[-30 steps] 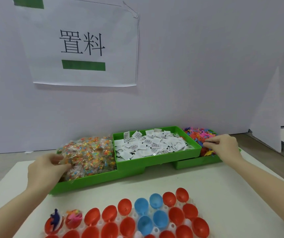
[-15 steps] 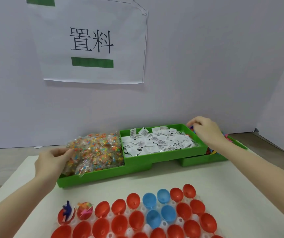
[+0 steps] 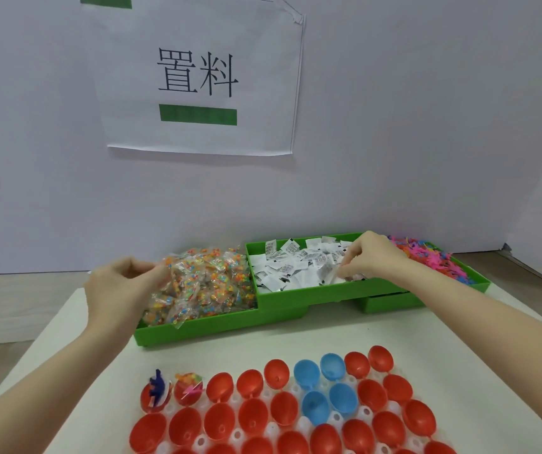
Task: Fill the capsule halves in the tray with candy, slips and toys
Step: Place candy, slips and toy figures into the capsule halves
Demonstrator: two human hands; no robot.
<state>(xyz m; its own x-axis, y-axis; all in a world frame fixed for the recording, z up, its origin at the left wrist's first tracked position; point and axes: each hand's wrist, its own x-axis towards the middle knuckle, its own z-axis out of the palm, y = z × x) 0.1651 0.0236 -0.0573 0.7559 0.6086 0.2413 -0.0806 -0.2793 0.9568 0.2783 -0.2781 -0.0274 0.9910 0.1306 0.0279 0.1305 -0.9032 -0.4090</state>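
Red and blue capsule halves (image 3: 282,407) stand in a white tray (image 3: 299,424) near me; two at the left hold a blue toy (image 3: 156,386) and candy (image 3: 188,381). Behind stand three green bins: candy packets (image 3: 204,283), white paper slips (image 3: 292,267), colourful toys (image 3: 427,257). My left hand (image 3: 119,290) pinches a candy packet at the pile's left edge. My right hand (image 3: 371,257) reaches into the slip bin, fingers curled and pinching a slip.
The bins' green rims (image 3: 296,296) stand on a white table (image 3: 230,342) against a pale wall with a paper sign (image 3: 197,77). A grey floor strip shows at left and right of the table.
My right hand moved left from the toy bin into the slip bin. My left hand stayed at the candy pile and took hold of a packet. The camera shifted left.
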